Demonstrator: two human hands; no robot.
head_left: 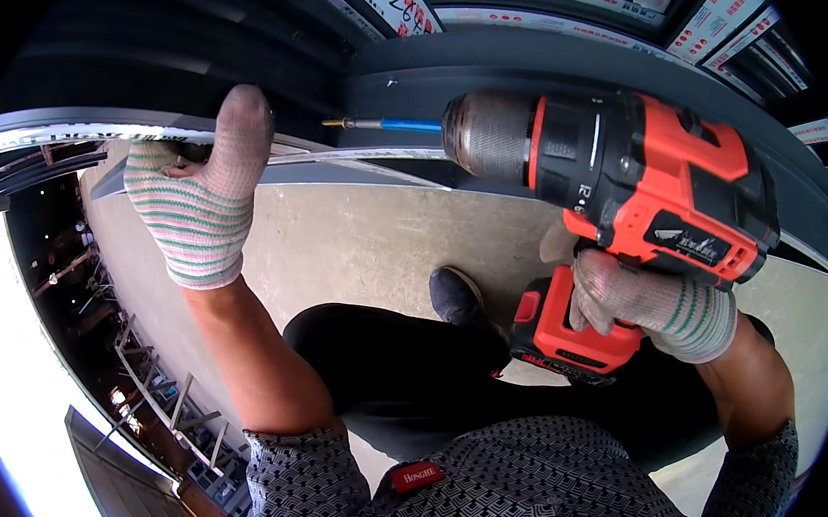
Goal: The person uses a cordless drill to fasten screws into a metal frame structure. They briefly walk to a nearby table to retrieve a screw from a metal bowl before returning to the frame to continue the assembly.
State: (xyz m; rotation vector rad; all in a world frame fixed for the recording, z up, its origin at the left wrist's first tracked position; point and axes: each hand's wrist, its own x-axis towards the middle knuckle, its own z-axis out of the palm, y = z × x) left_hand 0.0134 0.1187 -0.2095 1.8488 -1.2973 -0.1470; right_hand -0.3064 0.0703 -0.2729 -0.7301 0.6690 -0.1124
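My right hand [633,301], in a knit work glove, is wrapped round the handle of a red and black cordless drill [657,160]. A long driver bit with a blue shank [409,124] sticks out of its chuck and points left. The bit's gold tip is over the dark metal frame [373,84]; whether it touches anything cannot be told. My left hand [194,202], in a striped knit glove, grips the near edge of the frame. Its thumb lies over the top, and the fingers are partly hidden by the edge.
Further dark profiles with white and red printed film [551,23] lie across the far side. Below the frame is a concrete floor [345,234], with my shoe [457,294] on it. A metal rack [169,396] stands at the left, beside a bright opening.
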